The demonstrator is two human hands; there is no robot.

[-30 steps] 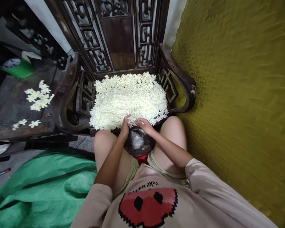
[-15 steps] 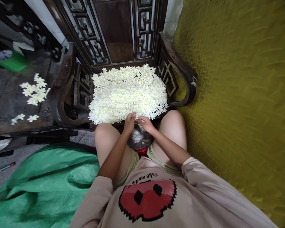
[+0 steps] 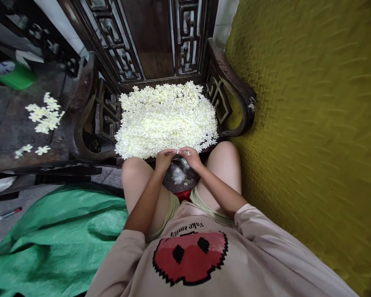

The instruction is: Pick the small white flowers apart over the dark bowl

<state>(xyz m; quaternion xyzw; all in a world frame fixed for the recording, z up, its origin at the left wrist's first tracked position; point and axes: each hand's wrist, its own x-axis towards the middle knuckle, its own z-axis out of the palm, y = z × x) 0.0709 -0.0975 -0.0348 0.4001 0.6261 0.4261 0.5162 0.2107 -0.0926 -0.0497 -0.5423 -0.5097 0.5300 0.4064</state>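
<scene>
My left hand (image 3: 165, 160) and my right hand (image 3: 191, 158) meet fingertip to fingertip at the front edge of a heap of white flowers (image 3: 167, 123). Both are closed in a pinch. Something small and white, apparently a flower (image 3: 178, 152), shows where the fingertips come together. Another white flower (image 3: 188, 153) rests against the fingers of my right hand. The heap covers the seat of a dark carved wooden armchair (image 3: 245, 111) in front of my knees. Any thread or stem between the fingers is too small to make out.
At left a dark wooden table (image 3: 6, 123) bears a loose flower cluster (image 3: 46, 113), a few single blossoms and a green round container (image 3: 14, 75). Green sheeting (image 3: 74, 231) lies lower left, near a pen-like stick (image 3: 4, 215). A yellow textured surface (image 3: 309, 123) rises at right.
My left hand has moved slightly left and turned flatter. My right hand has risen a little, and the fingertips now meet more level. The flower heap looks the same.
</scene>
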